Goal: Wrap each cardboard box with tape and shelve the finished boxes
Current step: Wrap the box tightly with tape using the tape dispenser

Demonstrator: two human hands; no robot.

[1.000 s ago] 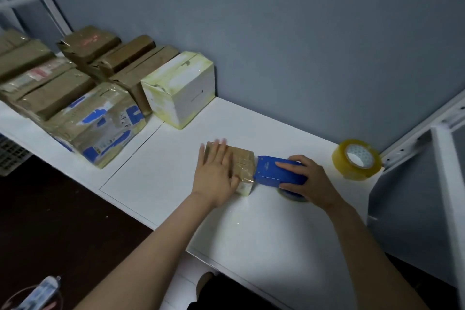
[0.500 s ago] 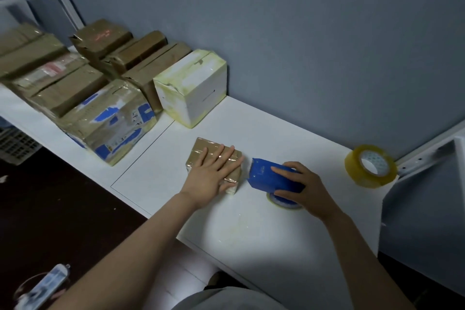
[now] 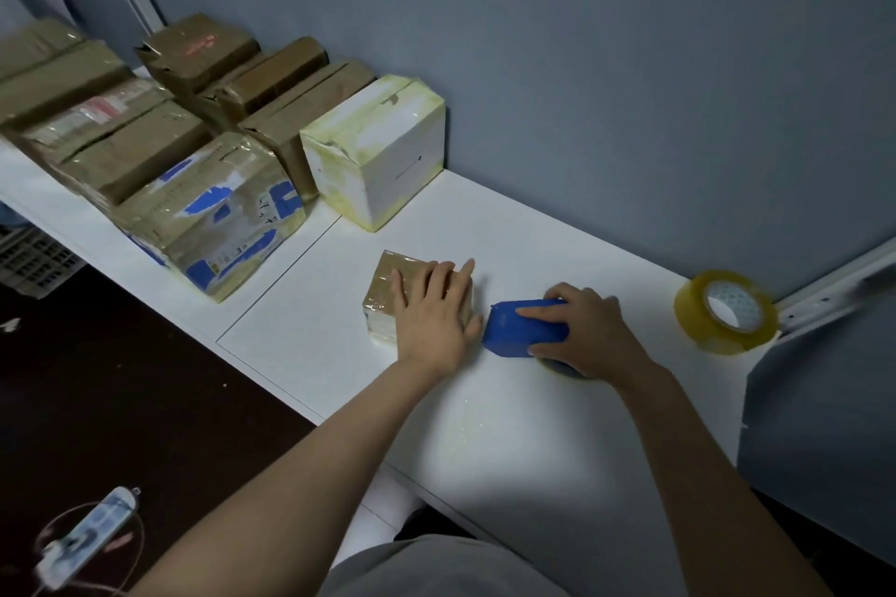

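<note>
The small box (image 3: 388,291) lies flat on the white counter (image 3: 509,431), near its front edge, with glossy tape showing on its top and near side. The left hand (image 3: 431,320) lies flat over the box's right half, fingers straight and slightly spread, palm down. This looks like a hold-down, pinning the light box so it cannot slide while tape is drawn against it.

The right hand (image 3: 586,330) curls round the blue dispenser (image 3: 519,330), fingers over its top and thumb hidden beneath. The dispenser's nose points at the box's right edge, just beside the left hand's thumb side. I cannot tell whether a strip of tape bridges the two. Part of the dispenser's roll shows as a dark rim under the right hand, resting on the counter.

A spare roll (image 3: 727,310) of clear yellowish tape stands tilted at the counter's far right, well apart from the work but probably within reach for a refill.

The wrapped boxes (image 3: 213,208) are lined up at the left against the wall, a white box (image 3: 378,155) nearest, which leaves room in the middle for taping.
</note>
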